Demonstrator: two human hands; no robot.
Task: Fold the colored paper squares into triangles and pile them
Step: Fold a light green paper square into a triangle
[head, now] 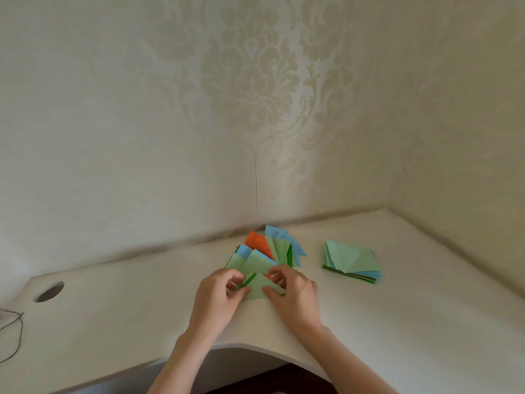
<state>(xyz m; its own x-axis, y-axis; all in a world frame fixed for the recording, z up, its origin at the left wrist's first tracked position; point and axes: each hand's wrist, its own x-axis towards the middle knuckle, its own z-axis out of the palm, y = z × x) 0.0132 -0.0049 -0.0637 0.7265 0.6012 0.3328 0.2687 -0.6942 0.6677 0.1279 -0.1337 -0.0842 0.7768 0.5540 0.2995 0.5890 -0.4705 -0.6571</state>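
A light green paper (257, 287), folded into a triangle, lies on the white desk (397, 322) at the near end of a spread of folded triangles (270, 251) in green, orange and blue. My left hand (218, 297) pinches its left corner with curled fingers. My right hand (292, 294) pinches its right side, the thumb lying on the paper. A stack of flat colored paper squares (352, 263), light green on top, sits to the right, apart from both hands.
The desk stands in a corner, with patterned walls behind and to the right. A round cable hole (49, 292) is at the desk's left, and a dark cord (15, 334) loops at the far left edge. The front edge curves inward between my forearms.
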